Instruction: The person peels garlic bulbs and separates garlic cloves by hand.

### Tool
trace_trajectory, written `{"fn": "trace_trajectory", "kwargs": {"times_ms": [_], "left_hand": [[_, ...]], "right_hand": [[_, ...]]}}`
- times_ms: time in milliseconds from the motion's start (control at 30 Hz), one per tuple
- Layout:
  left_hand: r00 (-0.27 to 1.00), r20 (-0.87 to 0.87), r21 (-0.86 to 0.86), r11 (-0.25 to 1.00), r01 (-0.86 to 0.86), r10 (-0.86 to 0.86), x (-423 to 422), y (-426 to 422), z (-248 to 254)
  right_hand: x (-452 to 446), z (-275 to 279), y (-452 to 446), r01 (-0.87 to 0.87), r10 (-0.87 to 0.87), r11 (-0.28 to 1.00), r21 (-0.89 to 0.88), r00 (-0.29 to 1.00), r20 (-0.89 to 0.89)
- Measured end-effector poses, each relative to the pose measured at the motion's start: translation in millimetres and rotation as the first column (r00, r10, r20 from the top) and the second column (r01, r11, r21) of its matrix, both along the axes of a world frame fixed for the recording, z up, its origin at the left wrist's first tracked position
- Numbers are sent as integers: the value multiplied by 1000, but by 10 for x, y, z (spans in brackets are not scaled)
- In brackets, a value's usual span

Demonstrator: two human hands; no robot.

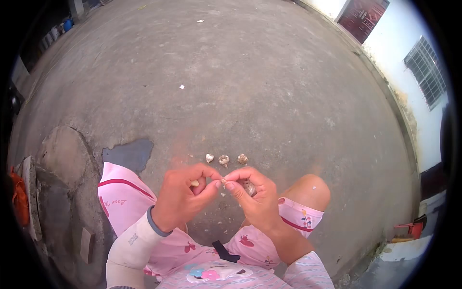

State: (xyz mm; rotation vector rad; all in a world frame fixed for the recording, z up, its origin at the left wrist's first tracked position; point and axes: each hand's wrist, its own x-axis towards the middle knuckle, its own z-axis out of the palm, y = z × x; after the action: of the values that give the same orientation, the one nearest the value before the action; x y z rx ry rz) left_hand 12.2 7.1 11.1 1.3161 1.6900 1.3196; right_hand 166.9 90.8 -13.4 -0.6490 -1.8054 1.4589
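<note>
- Pink patterned trousers (262, 248) cover the seated person's spread legs, a black strap (225, 251) lying across the lap.
- The left hand (180, 197), below a pale arm sleeve (132, 243), has thumb and forefinger pinched together at a small garlic piece (223, 181); its curled fingers hold a pale clove (194, 183).
- The right hand (257, 197) meets it there, its thumb and forefinger closed on the same piece, with a garlic bulb (249, 188) tucked under its curled fingers (the hand hides part of it).
- Below and between the hands, small pale scraps (223, 194) dot the concrete ground (288, 86).
- Just beyond the fingers, three more bulbs sit in a row: a whiter one (209, 158), a middle one (224, 160) and a browner one (242, 159).
- Past the left knee lies a dark patch (130, 154); further left, a brick (87, 244) and an upright slab (32, 197).
- At the left edge is an orange bag (19, 200) (its contents cannot be seen); at the right, a red object (411, 231).
- Far off stand a blue container (68, 25) (too small to see into), a barred window (426, 70) and a red door (362, 19).
</note>
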Motion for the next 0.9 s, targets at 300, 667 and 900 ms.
{"fn": "trace_trajectory", "kwargs": {"times_ms": [300,667,900], "left_hand": [[990,141,-11,1000,-27,29,18,-13,37],[891,442,-66,986,151,-107,-77,26,19],[901,425,11,996,86,-83,-85,34,42]], "right_hand": [[13,139,-60,-44,52,986,-161,998,47],[24,-14,57,-463,290,699,-545,880,-376],[-4,-24,97,-544,182,590,-597,809,-559]]}}
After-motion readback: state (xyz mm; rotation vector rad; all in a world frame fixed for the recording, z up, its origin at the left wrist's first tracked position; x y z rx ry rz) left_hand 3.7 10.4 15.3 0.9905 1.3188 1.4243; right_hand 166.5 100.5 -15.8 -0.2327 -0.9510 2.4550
